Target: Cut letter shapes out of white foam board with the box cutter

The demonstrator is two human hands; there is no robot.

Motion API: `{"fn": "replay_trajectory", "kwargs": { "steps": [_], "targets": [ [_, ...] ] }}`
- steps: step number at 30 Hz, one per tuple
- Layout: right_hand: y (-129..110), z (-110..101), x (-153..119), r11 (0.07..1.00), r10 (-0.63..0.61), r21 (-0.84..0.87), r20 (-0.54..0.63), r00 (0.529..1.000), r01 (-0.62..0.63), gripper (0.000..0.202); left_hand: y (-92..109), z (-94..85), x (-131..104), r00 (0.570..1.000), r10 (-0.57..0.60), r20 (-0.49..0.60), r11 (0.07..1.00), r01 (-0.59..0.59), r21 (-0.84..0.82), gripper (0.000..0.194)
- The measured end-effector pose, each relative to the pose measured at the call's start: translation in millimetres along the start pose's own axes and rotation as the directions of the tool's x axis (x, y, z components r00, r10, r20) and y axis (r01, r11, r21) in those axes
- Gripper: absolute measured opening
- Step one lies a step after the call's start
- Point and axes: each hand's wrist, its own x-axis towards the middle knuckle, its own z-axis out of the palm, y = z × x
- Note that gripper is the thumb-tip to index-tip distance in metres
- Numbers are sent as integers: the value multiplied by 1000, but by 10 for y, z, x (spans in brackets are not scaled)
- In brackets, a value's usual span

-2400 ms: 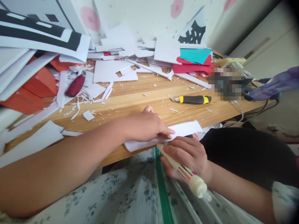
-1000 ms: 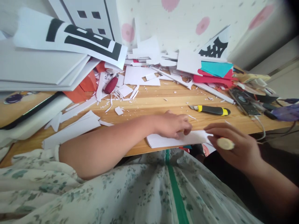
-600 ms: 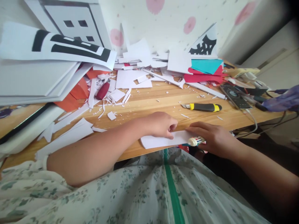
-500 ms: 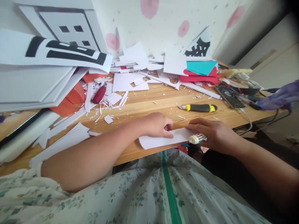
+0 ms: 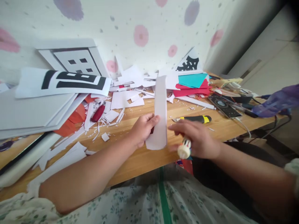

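Note:
My left hand (image 5: 143,128) grips a long white paper strip (image 5: 160,110) by its lower edge and holds it upright above the wooden desk (image 5: 140,158). My right hand (image 5: 198,139), just right of the strip, is closed around a thick multicolour pen (image 5: 184,148) whose cream end points toward me. The right fingertips are close to the strip; whether they touch it I cannot tell. A yellow-and-black utility knife (image 5: 198,118) lies on the desk right behind my right hand.
White paper scraps, red and teal sheets (image 5: 192,84) and a dark red tool (image 5: 97,113) litter the back of the desk. White boards with black lettering (image 5: 63,81) are stacked at left. A phone (image 5: 221,105), cables and a purple object (image 5: 275,101) sit at right.
The paper strip lay flat at the desk's front edge under both hands; my left hand has lifted it upright. My right hand with the pen has come off the paper. The view tilted up.

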Motion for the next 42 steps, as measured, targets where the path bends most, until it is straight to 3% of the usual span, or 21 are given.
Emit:
{"fn": "replay_trajectory", "kwargs": {
  "steps": [3,6,16,25,30,33,36,39,41,42],
  "targets": [
    [-66,305,-77,990,45,133,-2,999,-44,52,-8,25,-8,997,6,-73,989,-16,-146,34],
    [-61,422,-81,980,85,186,-87,993,-68,48,-28,37,-20,997,9,-71,983,-22,-184,35],
    [-214,383,14,924,102,380,-133,986,-44,30,-32,53,-117,985,172,20,982,-170,-77,28],
    [-173,387,-12,768,239,620,-42,970,-162,38,-47,46,-128,975,204,87,978,-199,-57,25],
    [-190,406,31,717,262,674,-23,965,-178,39,-61,56,-143,969,241,48,970,-239,-40,26],
    [-90,346,36,799,160,587,-2,987,-129,41,-77,43,-129,966,256,-45,965,-258,-44,27],
    [128,256,-12,950,90,286,122,988,-122,47,-91,-5,-57,935,284,-213,954,-298,-38,29],
    [324,229,-70,958,284,-119,292,913,-260,39,-91,-61,37,904,311,-294,938,-342,-59,32],
    [363,248,-84,924,368,-250,372,852,-290,42,-89,-84,75,902,310,-302,937,-344,-67,33],
    [352,258,-80,927,360,-258,398,843,-274,45,-90,-91,83,902,304,-306,938,-340,-70,33]
  ]
}}
